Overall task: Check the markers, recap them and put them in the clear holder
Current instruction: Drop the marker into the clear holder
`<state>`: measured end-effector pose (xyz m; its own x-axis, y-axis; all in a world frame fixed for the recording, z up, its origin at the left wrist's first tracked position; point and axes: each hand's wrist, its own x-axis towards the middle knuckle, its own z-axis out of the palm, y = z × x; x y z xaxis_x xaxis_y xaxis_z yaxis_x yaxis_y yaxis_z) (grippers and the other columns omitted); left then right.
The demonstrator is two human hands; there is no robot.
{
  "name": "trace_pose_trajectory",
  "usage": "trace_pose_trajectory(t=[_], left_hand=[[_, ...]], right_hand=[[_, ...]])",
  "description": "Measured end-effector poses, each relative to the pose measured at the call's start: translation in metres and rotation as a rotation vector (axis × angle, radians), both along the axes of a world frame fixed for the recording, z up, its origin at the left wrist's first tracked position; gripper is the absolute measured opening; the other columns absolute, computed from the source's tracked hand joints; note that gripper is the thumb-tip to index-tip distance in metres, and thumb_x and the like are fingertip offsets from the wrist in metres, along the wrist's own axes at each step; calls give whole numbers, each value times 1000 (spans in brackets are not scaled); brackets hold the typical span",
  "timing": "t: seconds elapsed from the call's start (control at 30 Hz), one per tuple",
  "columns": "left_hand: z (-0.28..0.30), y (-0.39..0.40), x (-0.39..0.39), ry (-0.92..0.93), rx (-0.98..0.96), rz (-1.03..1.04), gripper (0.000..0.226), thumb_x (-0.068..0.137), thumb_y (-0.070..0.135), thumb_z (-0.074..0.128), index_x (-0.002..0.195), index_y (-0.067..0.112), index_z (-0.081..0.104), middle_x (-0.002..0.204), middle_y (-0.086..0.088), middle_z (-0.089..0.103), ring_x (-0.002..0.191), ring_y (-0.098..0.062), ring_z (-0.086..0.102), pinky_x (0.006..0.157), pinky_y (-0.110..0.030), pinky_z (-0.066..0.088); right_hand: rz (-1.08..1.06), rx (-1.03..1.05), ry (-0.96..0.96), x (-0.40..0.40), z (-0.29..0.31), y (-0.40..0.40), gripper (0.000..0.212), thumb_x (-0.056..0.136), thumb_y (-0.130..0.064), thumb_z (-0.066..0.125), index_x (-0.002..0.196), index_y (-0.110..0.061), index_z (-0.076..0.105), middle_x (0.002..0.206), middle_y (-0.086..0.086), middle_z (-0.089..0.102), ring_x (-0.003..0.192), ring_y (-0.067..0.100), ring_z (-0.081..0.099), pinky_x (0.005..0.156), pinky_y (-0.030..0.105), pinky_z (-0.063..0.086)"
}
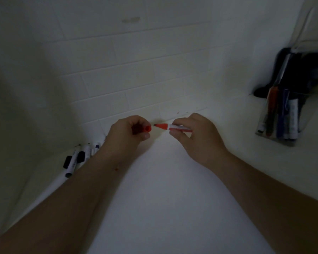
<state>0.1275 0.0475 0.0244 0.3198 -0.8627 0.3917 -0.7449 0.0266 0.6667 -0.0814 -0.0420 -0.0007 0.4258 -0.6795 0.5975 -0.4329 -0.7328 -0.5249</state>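
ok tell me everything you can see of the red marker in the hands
The red marker is uncapped: a white barrel with red bands, a red cone at the front and a dark tip. It looks like plastic. It lies roughly level above the white surface, tip pointing at the red cap; a small gap remains between them. The right hand pinches the barrel; the left hand holds the cap.
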Motion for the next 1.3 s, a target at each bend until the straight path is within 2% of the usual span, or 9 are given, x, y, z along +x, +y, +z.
trace_pose_trajectory(t=[0.27, 0.47, 0.6, 0.7, 0.9, 1.03, 1.13, 1.23, 1.3], left_hand=[[1, 2, -10, -126, 13, -35, 24, 79, 14, 81, 93, 33, 75, 83, 16, 70, 74, 7, 60, 67, -3, 39], [-1, 1, -19, -394, 82, -142, 16, 95, 24, 65, 108, 29, 72, 94, 11, 70, 84, -8, 60, 74, -13, 39], [-1, -1, -20, -482, 18, -160, 16, 95, 26, 59, 103, 21, 73, 94, 3, 72, 85, -16, 61, 67, -17, 34], [5, -4, -22, -515, -45, -195, 24, 89, 29, 53, 99, 19, 72, 90, 2, 71, 82, -14, 58, 68, -22, 31], [-3, -7, -30, -427, -81, -136, 15, 92, 23, 62, 103, 22, 73, 93, 2, 71, 88, -16, 60, 75, -24, 36], [-5, -6, -36, -416, -14, -148, 17, 94, 28, 65, 108, 24, 72, 96, 2, 71, 90, -16, 62, 81, -31, 45], [-9, -5, -35, -307, -18, -122, 24, 93, 35, 66, 116, 31, 62, 97, 10, 70, 86, -8, 63, 74, -18, 42], [-16, -7, -42, -119, -50, -74, 44, 89, 34, 69, 125, 31, 44, 104, 7, 58, 81, -4, 59, 68, -14, 38], [-22, -7, -52, -115, -91, -110, 49, 87, 31, 70, 126, 27, 40, 111, 3, 50, 86, -6, 54, 71, -12, 39]], right_hand=[[-15, -49, 165, -3, -1, 6, 21, 92, -52, 59, 100, -36, 69, 83, -6, 45, 72, 13, 51, 63, 34, 47], [-35, -100, 246, -1, 1, 9, 28, 94, -57, 51, 94, -33, 66, 78, -5, 49, 71, 14, 51, 61, 33, 44], [-31, -145, 246, -1, 1, 13, 33, 96, -58, 48, 86, -30, 62, 73, -5, 51, 70, 13, 50, 58, 33, 37], [-8, -100, 166, 1, -1, 14, 34, 96, -60, 47, 92, -30, 63, 75, -6, 58, 71, 11, 54, 62, 34, 45], [19, -8, 117, -2, 1, 7, 31, 92, -59, 52, 102, -35, 67, 88, -12, 69, 80, 9, 63, 73, 36, 53], [-29, -140, 333, -6, 2, 10, 28, 96, -57, 41, 111, -42, 59, 93, -14, 68, 90, 16, 59, 82, 42, 46], [-75, -203, 398, -4, 1, 11, 28, 101, -47, 42, 124, -39, 56, 99, -10, 69, 93, 21, 54, 81, 42, 44], [-134, -211, 327, -1, 0, 8, 30, 103, -40, 43, 127, -30, 58, 102, -5, 70, 87, 20, 50, 75, 38, 44], [-178, -216, 236, -2, 5, 3, 28, 102, -35, 47, 123, -24, 60, 102, -1, 68, 88, 22, 53, 74, 38, 46]])
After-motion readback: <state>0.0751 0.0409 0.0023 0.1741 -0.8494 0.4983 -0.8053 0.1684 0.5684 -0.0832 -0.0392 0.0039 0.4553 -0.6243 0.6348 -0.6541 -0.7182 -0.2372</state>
